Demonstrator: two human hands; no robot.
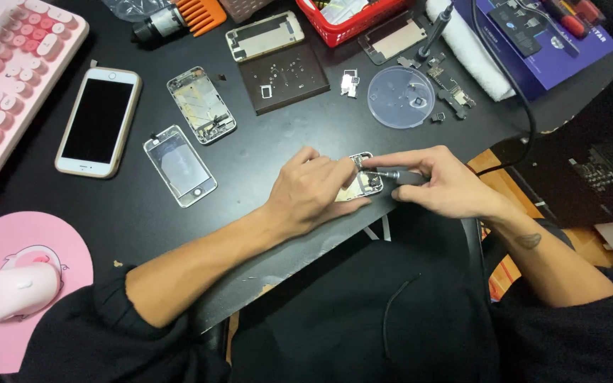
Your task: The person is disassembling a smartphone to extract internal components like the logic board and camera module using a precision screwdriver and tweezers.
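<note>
Pinning a stripped phone frame [363,181] flat against the tabletop [264,142], the left hand [313,190] spreads its fingers over the frame's near side, likely so the frame cannot slide under pressure. The right hand [443,186] pinches a slim dark screwdriver [395,174] between thumb and fingers, laid almost level, its tip meeting the frame's upper edge just beside the left fingertips. The frame sits between both hands, close to the tabletop's near edge.

Beyond the hands a clear round dish [400,97] holds a few small dark parts, with more loose parts just to its right. Left of the dish a dark square mat [284,78] carries tiny screws and bits, probably kept there so they stay sorted. A red basket [349,18] farther back holds flat pieces I cannot make out. Well left of the left hand lie a whole phone [98,121] and two opened shells [201,105].
</note>
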